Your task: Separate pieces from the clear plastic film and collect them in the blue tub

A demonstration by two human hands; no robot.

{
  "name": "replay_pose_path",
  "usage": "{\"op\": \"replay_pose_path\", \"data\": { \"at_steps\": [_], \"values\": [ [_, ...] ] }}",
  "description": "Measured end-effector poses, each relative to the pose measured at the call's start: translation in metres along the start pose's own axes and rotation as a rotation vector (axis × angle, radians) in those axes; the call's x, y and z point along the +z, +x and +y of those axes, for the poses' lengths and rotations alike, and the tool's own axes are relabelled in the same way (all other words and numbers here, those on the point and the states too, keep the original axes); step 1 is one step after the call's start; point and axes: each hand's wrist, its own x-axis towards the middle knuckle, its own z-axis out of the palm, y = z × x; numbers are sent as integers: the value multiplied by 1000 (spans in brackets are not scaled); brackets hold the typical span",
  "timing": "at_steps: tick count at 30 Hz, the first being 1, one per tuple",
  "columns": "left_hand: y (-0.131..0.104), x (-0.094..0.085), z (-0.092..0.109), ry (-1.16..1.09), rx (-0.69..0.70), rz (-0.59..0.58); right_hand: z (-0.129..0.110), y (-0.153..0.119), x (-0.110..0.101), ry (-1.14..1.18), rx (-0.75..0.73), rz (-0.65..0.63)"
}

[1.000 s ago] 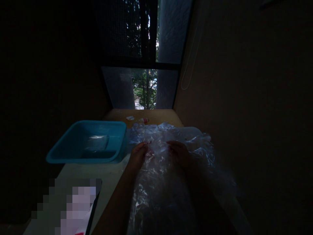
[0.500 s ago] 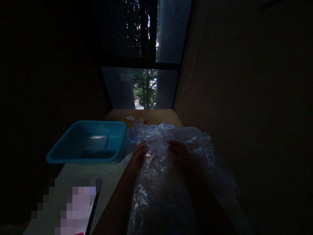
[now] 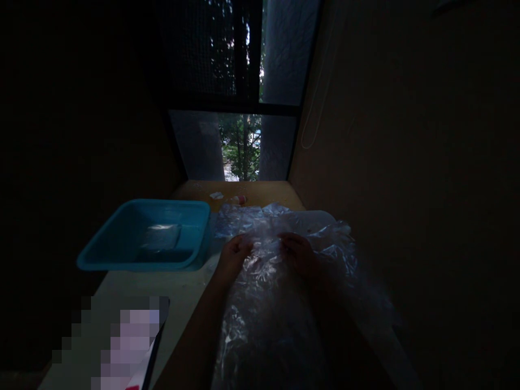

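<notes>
Clear, crinkled plastic film (image 3: 260, 292), perhaps a bag, spreads over the table in front of me and down toward my body. My left hand (image 3: 233, 257) pinches it at its left side, thumb and fingers pressed together. Opposite, my right hand (image 3: 298, 254) grips the same film, its fingertips pointing inward. A narrow stretch of film lies between the two hands. More crumpled film (image 3: 339, 249) lies to the right of my right hand. Dim light hides the details of both hands.
A blue plastic basin (image 3: 195, 254) with a flat clear packet (image 3: 160, 237) inside stands at left. Nearer lies a lit, partly pixelated phone or tablet (image 3: 156, 336) on the pale table (image 3: 179, 287). On the sill (image 3: 268, 189) are a scrap of paper (image 3: 216, 195) and a small reddish item (image 3: 242, 200).
My left thumb and fingers have shifted slightly inward, to the right, and the film between my hands has crumpled differently. My right hand has barely moved.
</notes>
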Motion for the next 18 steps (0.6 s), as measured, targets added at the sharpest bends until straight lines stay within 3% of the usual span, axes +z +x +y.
{"op": "replay_pose_path", "data": {
  "at_steps": [4, 12, 18],
  "values": [
    [1, -2, 0, 34, 17, 51, 6, 3, 1, 101, 70, -7],
    [5, -7, -7, 76, 26, 135, 5, 1, -4, -43, 21, -3],
    [0, -5, 2, -84, 26, 107, 9, 3, -1, 96, 13, -47]
  ]
}}
